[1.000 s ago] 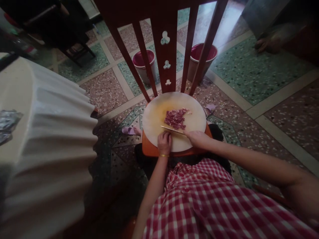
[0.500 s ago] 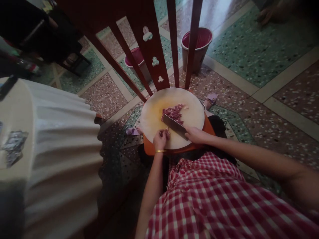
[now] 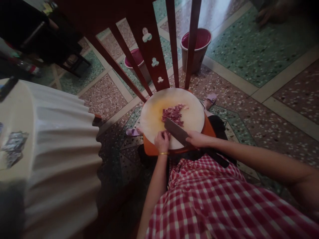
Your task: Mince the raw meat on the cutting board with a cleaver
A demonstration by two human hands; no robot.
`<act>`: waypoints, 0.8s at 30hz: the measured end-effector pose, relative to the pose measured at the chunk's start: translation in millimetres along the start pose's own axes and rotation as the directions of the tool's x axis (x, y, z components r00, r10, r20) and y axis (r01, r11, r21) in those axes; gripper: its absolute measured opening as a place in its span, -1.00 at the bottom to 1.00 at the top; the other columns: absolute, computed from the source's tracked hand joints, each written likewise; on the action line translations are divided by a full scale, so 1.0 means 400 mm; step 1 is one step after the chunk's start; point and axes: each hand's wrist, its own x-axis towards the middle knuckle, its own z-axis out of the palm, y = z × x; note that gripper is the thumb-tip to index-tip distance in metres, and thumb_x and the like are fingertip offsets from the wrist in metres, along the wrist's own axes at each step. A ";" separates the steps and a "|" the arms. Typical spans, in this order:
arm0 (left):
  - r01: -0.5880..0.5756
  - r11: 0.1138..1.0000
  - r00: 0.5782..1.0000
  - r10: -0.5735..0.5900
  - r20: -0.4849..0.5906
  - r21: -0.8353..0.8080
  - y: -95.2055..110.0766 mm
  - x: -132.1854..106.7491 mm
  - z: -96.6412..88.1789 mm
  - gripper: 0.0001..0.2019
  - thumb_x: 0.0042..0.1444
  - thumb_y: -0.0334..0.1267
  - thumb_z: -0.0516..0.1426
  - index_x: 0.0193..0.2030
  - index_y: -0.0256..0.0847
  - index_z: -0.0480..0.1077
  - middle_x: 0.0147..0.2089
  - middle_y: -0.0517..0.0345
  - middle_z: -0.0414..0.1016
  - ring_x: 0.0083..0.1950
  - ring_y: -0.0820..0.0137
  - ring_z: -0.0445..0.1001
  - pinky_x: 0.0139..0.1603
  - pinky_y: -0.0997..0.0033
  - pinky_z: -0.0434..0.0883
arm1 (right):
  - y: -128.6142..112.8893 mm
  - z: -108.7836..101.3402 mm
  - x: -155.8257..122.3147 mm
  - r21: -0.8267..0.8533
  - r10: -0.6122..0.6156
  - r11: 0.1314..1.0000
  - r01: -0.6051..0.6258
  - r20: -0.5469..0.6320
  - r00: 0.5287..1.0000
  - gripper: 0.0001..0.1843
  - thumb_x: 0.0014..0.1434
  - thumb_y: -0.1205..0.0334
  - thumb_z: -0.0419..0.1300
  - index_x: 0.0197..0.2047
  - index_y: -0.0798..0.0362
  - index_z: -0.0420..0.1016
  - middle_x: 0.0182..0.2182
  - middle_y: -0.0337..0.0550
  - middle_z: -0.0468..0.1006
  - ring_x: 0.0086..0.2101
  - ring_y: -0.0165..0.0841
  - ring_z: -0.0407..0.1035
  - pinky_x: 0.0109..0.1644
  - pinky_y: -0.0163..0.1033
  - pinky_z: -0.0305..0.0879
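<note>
A round white cutting board (image 3: 152,122) rests on the orange seat of a wooden chair. Chopped red meat (image 3: 173,114) lies in a heap at its middle. My right hand (image 3: 198,138) is closed round a cleaver (image 3: 176,131), whose dark handle sticks out below the wrist. The blade slants over the near half of the board, between the heap and my left hand. With curled fingers, my left hand (image 3: 162,141) holds down a small piece of meat (image 3: 167,134) near the board's front edge; the fingers mostly hide it.
The chair's slatted back (image 3: 149,49) rises just beyond the board. Two bins, one on the left (image 3: 139,64) and one on the right (image 3: 195,49), stand behind it. At left is a table with a pale draped cloth (image 3: 64,142). Another person's hand (image 3: 267,16) shows at top right.
The cleaver has lifted and shifted slightly toward me, its handle now showing below my right wrist. My left hand has moved a little to the right, covering more of the meat piece.
</note>
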 end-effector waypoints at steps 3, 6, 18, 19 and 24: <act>-0.058 0.998 0.998 0.059 -0.022 0.007 -0.003 -0.001 0.004 -0.83 0.09 -0.19 -0.01 -0.30 -0.19 0.34 -0.36 0.10 0.45 -0.29 0.34 0.36 -0.26 0.37 0.20 | -0.013 -0.003 0.009 -0.027 -0.016 1.000 0.015 -0.031 0.999 -0.69 0.09 0.37 -0.10 -0.07 0.15 0.21 -0.50 -0.15 0.45 -0.72 -0.43 0.23 -0.67 -0.35 0.14; -0.100 0.995 0.995 0.100 -0.026 0.000 -0.011 0.000 0.010 -0.84 0.09 -0.22 -0.01 -0.28 -0.20 0.33 -0.33 0.08 0.44 -0.26 0.32 0.34 -0.22 0.34 0.19 | -0.025 -0.007 0.029 -0.071 -0.072 0.995 0.068 -0.065 0.995 -0.72 0.07 0.40 -0.06 -0.12 0.13 0.26 -0.45 -0.16 0.47 -0.61 -0.42 0.30 -0.57 -0.37 0.20; -0.135 0.991 0.991 0.135 -0.002 -0.027 -0.029 0.001 0.020 -0.81 0.13 -0.23 -0.06 -0.24 -0.22 0.31 -0.33 0.06 0.40 -0.28 0.33 0.30 -0.23 0.31 0.17 | -0.111 -0.021 0.151 -0.174 -0.099 0.981 0.087 -0.061 0.993 -0.80 0.11 0.36 -0.08 -0.16 0.14 0.20 -0.43 -0.12 0.47 -0.71 -0.51 0.22 -0.70 -0.43 0.13; -0.135 0.990 0.991 0.135 -0.002 -0.028 -0.029 0.001 0.020 -0.81 0.13 -0.23 -0.06 -0.24 -0.22 0.31 -0.33 0.06 0.40 -0.28 0.33 0.30 -0.22 0.31 0.17 | -0.116 -0.023 0.158 -0.181 -0.109 0.979 0.096 -0.067 0.992 -0.82 0.11 0.36 -0.07 -0.18 0.14 0.20 -0.41 -0.11 0.47 -0.71 -0.52 0.21 -0.71 -0.44 0.12; -0.128 0.991 0.992 0.128 -0.023 -0.022 -0.027 -0.002 0.026 -0.82 0.13 -0.24 -0.06 -0.25 -0.21 0.32 -0.32 0.07 0.41 -0.27 0.32 0.29 -0.21 0.30 0.17 | -0.061 -0.044 0.136 -0.148 -0.187 0.972 0.182 -0.024 0.982 -0.78 0.08 0.40 -0.05 -0.17 0.12 0.23 -0.39 -0.17 0.48 -0.65 -0.52 0.26 -0.63 -0.45 0.18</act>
